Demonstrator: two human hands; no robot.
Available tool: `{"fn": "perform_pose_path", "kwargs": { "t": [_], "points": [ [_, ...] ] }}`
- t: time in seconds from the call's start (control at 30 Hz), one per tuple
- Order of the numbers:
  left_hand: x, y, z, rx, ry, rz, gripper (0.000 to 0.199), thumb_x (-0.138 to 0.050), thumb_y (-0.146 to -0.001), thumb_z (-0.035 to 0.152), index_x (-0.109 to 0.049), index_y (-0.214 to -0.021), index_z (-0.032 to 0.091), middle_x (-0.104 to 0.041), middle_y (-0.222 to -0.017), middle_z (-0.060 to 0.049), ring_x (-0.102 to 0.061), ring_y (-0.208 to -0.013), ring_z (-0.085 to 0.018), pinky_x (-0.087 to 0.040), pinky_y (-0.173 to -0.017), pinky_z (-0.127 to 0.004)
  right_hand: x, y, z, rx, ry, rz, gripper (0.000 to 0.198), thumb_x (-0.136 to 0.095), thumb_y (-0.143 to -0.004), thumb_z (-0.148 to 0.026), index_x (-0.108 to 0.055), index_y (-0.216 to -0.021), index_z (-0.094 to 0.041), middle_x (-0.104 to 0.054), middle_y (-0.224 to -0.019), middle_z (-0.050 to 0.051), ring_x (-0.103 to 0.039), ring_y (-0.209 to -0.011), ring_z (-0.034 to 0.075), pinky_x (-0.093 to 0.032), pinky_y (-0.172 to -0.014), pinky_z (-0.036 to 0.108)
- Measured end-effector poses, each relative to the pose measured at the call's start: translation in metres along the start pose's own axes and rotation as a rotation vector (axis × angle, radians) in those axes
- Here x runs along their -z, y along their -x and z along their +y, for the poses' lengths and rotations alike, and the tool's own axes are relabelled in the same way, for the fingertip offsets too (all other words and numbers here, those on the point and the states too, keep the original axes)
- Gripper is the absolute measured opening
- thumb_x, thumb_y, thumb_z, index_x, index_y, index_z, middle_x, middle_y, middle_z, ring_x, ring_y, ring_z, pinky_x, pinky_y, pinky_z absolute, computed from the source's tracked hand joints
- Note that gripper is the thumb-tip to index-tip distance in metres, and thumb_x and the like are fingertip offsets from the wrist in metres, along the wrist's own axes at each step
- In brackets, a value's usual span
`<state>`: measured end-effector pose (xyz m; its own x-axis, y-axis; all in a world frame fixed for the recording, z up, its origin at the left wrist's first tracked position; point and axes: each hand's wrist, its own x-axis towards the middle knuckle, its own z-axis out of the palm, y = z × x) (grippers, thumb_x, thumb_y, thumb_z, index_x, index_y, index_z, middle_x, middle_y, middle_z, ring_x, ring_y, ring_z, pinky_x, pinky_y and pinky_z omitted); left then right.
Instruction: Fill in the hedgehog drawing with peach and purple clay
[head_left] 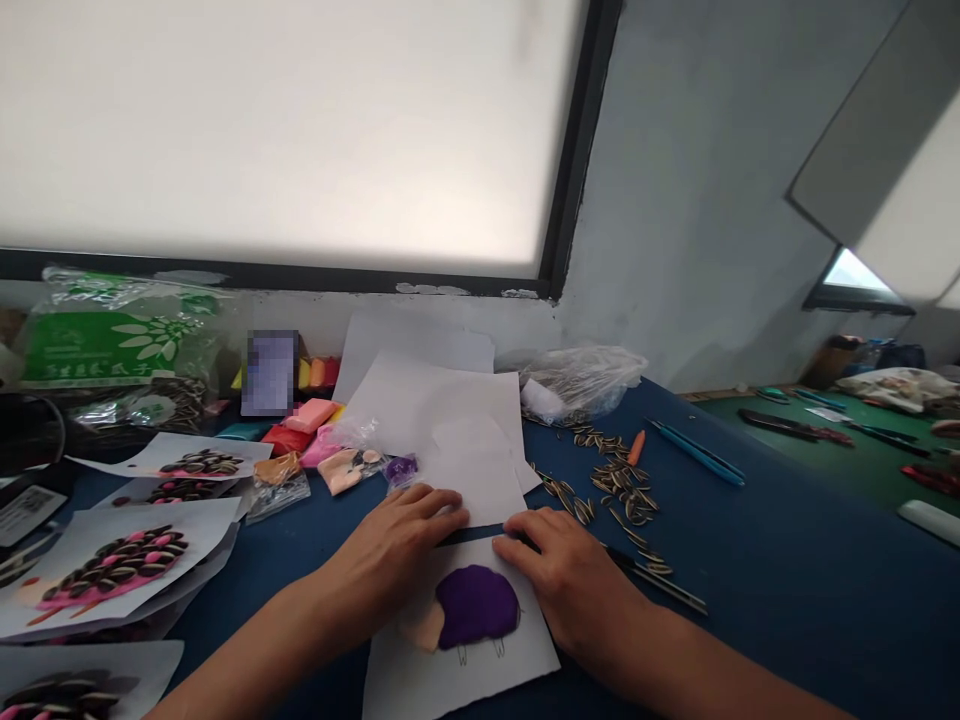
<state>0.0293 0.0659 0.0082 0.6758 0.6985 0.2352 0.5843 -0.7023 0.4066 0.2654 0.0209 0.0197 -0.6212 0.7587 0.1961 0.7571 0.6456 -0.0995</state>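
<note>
A white sheet of paper (480, 685) lies on the table in front of me. On it is a flat purple clay shape (480, 605) joined to a beige clay piece (421, 628) on its left, with short pencil-drawn legs below. My left hand (397, 545) rests at the sheet's upper left, its fingers stretched out towards the blank white papers (457, 440) behind. At the upper right of the sheet, my right hand (574, 575) lies with thumb and forefinger apart. Both hands appear to hold nothing. Their undersides are hidden.
Striped sunflower seeds (626, 490), an orange clay piece (637, 448), blue tweezers (697, 452) and a dark metal tool (660, 580) lie right. Coloured clay packets (345, 468) and seed-covered pictures (124, 570) lie left. A clear plastic bag (589, 380) sits by the wall.
</note>
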Motion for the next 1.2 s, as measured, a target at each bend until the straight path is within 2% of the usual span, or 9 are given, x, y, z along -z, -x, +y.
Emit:
{"fn": "perform_pose_path", "kwargs": {
  "t": [0.1, 0.17, 0.3, 0.4, 0.5, 0.6, 0.8, 1.0, 1.2],
  "points": [
    [0.001, 0.0, -0.001, 0.042, 0.063, 0.056, 0.053, -0.04, -0.086, -0.004, -0.063, -0.126, 0.023, -0.059, -0.137, -0.01, -0.052, -0.124, -0.03, -0.042, -0.102, -0.052, 0.001, 0.004, 0.001, 0.022, -0.023, 0.05, 0.04, -0.052, -0.082, 0.001, -0.065, -0.118, -0.011, -0.061, -0.121, 0.019, -0.057, -0.106, 0.032, -0.048, -0.09, 0.048],
    [0.003, -0.001, 0.002, 0.065, 0.141, 0.081, 0.042, -0.039, -0.091, 0.003, -0.067, -0.117, 0.02, -0.061, -0.134, -0.012, -0.055, -0.121, -0.028, -0.046, -0.101, -0.047, 0.003, 0.005, 0.001, 0.037, -0.058, 0.104, 0.041, -0.047, -0.082, 0.003, -0.066, -0.117, -0.011, -0.06, -0.123, 0.019, -0.056, -0.108, 0.032, -0.048, -0.09, 0.048],
    [0.015, -0.001, 0.009, 0.094, 0.316, 0.075, 0.031, -0.041, -0.095, 0.016, -0.071, -0.095, 0.019, -0.072, -0.103, -0.007, -0.067, -0.094, -0.019, -0.056, -0.081, -0.029, 0.008, 0.004, -0.003, 0.052, -0.281, 0.166, 0.04, -0.04, -0.088, 0.003, -0.066, -0.114, -0.013, -0.063, -0.108, 0.014, -0.059, -0.097, 0.025, -0.052, -0.082, 0.039],
    [0.028, 0.003, 0.012, 0.19, 0.485, -0.02, 0.025, -0.054, -0.093, 0.028, -0.067, -0.114, 0.024, -0.072, -0.108, -0.003, -0.066, -0.103, -0.022, -0.055, -0.089, -0.032, 0.008, 0.003, -0.007, 0.043, -0.435, 0.181, 0.041, -0.039, -0.09, 0.003, -0.064, -0.117, -0.015, -0.064, -0.108, 0.01, -0.06, -0.098, 0.021, -0.053, -0.084, 0.034],
    [0.037, 0.008, 0.018, 0.255, 0.519, -0.226, 0.066, -0.079, -0.073, 0.034, -0.055, -0.135, 0.032, -0.057, -0.139, -0.002, -0.05, -0.129, -0.029, -0.042, -0.108, -0.042, 0.005, 0.003, -0.009, 0.044, -0.471, 0.189, 0.045, -0.038, -0.087, 0.005, -0.06, -0.122, -0.014, -0.063, -0.115, 0.011, -0.059, -0.107, 0.021, -0.051, -0.092, 0.036],
    [0.037, 0.008, 0.028, 0.231, 0.447, -0.312, 0.094, -0.084, -0.062, 0.03, -0.043, -0.146, 0.029, -0.047, -0.147, -0.008, -0.042, -0.134, -0.033, -0.035, -0.113, -0.048, 0.002, 0.004, -0.008, 0.041, -0.485, 0.153, 0.046, -0.039, -0.085, 0.005, -0.059, -0.123, -0.013, -0.063, -0.116, 0.012, -0.058, -0.108, 0.021, -0.05, -0.094, 0.036],
    [0.024, 0.004, 0.033, 0.156, 0.293, -0.324, 0.107, -0.085, -0.056, 0.022, -0.034, -0.15, 0.027, -0.037, -0.155, -0.013, -0.02, -0.146, -0.037, -0.026, -0.115, -0.058, 0.001, 0.002, -0.008, 0.006, -0.466, 0.097, 0.045, -0.043, -0.085, 0.003, -0.066, -0.117, -0.019, -0.062, -0.115, 0.009, -0.057, -0.106, 0.021, -0.049, -0.092, 0.035],
    [0.024, 0.005, 0.022, 0.136, 0.33, -0.382, 0.109, -0.087, -0.061, 0.029, -0.028, -0.153, 0.031, -0.026, -0.161, -0.009, -0.008, -0.149, -0.038, -0.009, -0.117, -0.065, 0.004, -0.004, -0.013, -0.053, -0.427, 0.02, 0.048, -0.045, -0.082, 0.004, -0.069, -0.115, -0.022, -0.06, -0.109, 0.009, -0.055, -0.102, 0.021, -0.048, -0.09, 0.035],
    [0.029, 0.006, 0.018, 0.141, 0.37, -0.43, 0.112, -0.088, -0.064, 0.033, -0.021, -0.155, 0.032, -0.017, -0.164, -0.006, -0.003, -0.15, -0.035, -0.007, -0.117, -0.064, 0.001, -0.006, -0.012, -0.081, -0.435, 0.016, 0.049, -0.046, -0.08, 0.005, -0.071, -0.111, -0.023, -0.058, -0.106, 0.008, -0.054, -0.1, 0.021, -0.047, -0.089, 0.034]
  ]
}}
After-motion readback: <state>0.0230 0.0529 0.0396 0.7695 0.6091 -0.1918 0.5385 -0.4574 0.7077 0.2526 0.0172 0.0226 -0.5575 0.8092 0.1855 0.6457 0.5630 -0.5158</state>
